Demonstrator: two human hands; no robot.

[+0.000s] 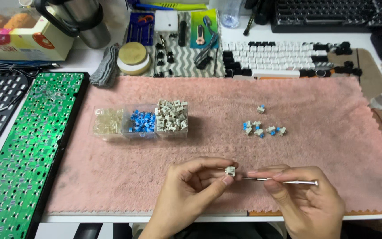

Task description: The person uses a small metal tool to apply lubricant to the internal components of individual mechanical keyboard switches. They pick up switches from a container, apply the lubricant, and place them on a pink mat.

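Observation:
My left hand (186,188) pinches a small grey keyboard switch (230,171) between thumb and fingers, just above the near edge of a pink fluffy mat (332,115). My right hand (299,194) grips a thin metal tool (279,180) whose tip points left at the switch. A loose cluster of assembled switches with blue stems (261,129) lies on the mat beyond my hands, and one more switch (261,108) sits apart behind it.
A clear three-part box (140,120) holds clear tops, blue stems and grey housings. A green circuit board (27,146) lies at the left. Behind the mat are a keyboard with white and black keycaps (279,57), small tools, a round tin (133,57) and a metal flask (89,22).

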